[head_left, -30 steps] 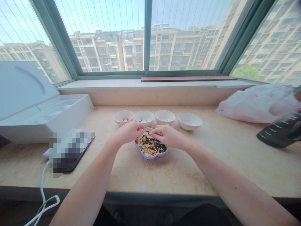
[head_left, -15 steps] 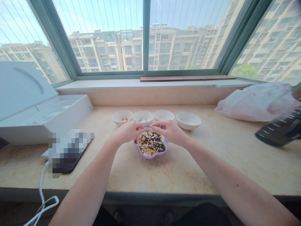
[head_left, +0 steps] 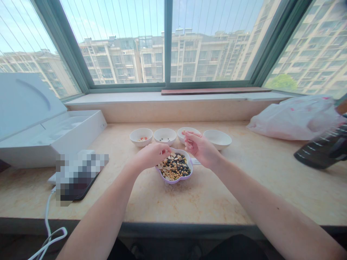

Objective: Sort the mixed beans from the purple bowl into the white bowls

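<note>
A purple-rimmed scalloped bowl (head_left: 176, 179) stands on the counter, filled with mixed black beans, yellow beans and peanuts (head_left: 173, 166). My left hand (head_left: 153, 155) hangs over its left back edge, fingers bent together and pointing into the mix; whatever they pinch is too small to make out. Just past the bowl's right back rim, my right hand (head_left: 199, 146) is raised with fingers pinched at the front of the third white bowl (head_left: 189, 131). What sits between those fingertips cannot be made out.
The leftmost white bowl (head_left: 141, 136) holds a few reddish and pale pieces; the second white bowl (head_left: 165, 136) has some dark beans. A fourth white bowl (head_left: 217, 137) stands right. Around them are a white box (head_left: 78, 130), a phone (head_left: 86, 184), a plastic bag (head_left: 295, 117) and a dark jug (head_left: 317, 151).
My right hand has risen away from the purple-rimmed bowl toward the third white bowl. My left hand has shifted slightly right and down over the mix.
</note>
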`<action>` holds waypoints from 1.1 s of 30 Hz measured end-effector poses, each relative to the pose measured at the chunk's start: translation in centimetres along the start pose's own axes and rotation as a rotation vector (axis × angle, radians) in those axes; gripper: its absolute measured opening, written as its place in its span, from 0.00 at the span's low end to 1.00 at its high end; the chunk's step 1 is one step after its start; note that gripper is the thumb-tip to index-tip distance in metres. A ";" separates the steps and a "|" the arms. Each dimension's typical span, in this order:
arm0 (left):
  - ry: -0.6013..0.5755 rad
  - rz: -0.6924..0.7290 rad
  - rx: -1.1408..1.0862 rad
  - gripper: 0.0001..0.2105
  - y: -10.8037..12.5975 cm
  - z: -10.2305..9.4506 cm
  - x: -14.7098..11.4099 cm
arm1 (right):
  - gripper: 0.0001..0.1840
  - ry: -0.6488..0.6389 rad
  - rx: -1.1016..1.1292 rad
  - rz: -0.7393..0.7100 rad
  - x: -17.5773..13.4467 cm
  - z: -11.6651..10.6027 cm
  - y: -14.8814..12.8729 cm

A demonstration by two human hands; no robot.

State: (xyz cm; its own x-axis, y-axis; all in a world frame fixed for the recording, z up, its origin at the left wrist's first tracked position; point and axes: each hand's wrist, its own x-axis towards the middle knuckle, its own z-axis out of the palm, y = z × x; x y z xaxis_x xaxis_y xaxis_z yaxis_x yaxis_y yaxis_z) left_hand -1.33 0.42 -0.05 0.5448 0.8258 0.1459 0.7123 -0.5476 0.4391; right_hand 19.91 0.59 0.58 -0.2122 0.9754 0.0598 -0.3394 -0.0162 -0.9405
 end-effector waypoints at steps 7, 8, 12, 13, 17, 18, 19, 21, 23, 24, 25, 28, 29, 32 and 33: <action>0.042 0.039 -0.006 0.12 -0.3 0.6 0.3 | 0.18 0.008 -0.030 -0.021 -0.2 0.3 0.1; 0.060 0.042 -0.005 0.12 -0.2 0.5 0.3 | 0.18 0.016 -0.055 -0.036 -0.2 0.3 0.1; 0.158 0.028 0.006 0.12 0.4 0.2 0.4 | 0.16 0.083 -0.248 -0.178 -0.3 0.4 0.5; 0.181 0.023 0.005 0.12 0.6 0.1 0.4 | 0.15 0.097 -0.300 -0.222 -0.3 0.4 0.5; 0.229 0.044 -0.019 0.12 0.9 0.1 0.3 | 0.15 0.087 -0.366 -0.296 -0.4 0.6 0.8; 0.231 0.053 -0.027 0.11 0.9 0.2 0.4 | 0.15 0.079 -0.359 -0.290 -0.4 0.6 0.9; 0.232 0.059 -0.035 0.11 0.8 0.3 0.4 | 0.16 0.072 -0.353 -0.279 -0.4 0.6 0.9; 0.233 0.068 -0.052 0.11 0.7 0.5 0.4 | 0.16 0.062 -0.356 -0.257 -0.3 0.4 1.1; 0.245 0.072 -0.071 0.11 0.6 0.6 0.4 | 0.15 0.054 -0.372 -0.246 -0.2 0.2 1.3; 0.257 0.073 -0.082 0.11 0.6 0.6 0.5 | 0.14 0.054 -0.385 -0.250 -0.2 0.2 1.3; 0.274 0.073 -0.096 0.11 0.6 0.7 0.5 | 0.14 0.057 -0.399 -0.261 -0.2 0.2 1.3; 0.327 0.074 -0.158 0.12 0.7 0.8 0.6 | 0.11 0.061 -0.468 -0.308 -0.5 0.4 1.3; 0.342 0.078 -0.186 0.12 0.7 0.8 0.7 | 0.11 0.054 -0.497 -0.318 -0.5 0.4 1.4; 0.370 0.107 -0.257 0.12 0.9 0.9 0.8 | 0.10 0.013 -0.574 -0.332 -0.6 0.4 1.8; 0.375 0.117 -0.269 0.11 1.0 1.0 0.8 | 0.09 0.002 -0.592 -0.336 -0.6 0.3 2.0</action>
State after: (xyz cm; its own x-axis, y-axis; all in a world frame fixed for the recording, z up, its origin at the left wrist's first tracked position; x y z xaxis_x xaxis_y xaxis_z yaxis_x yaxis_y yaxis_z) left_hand 0.24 0.38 -0.35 0.3818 0.7796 0.4965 0.4886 -0.6262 0.6076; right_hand 19.10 -0.06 -1.26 -0.1810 0.9068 0.3807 0.1719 0.4103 -0.8956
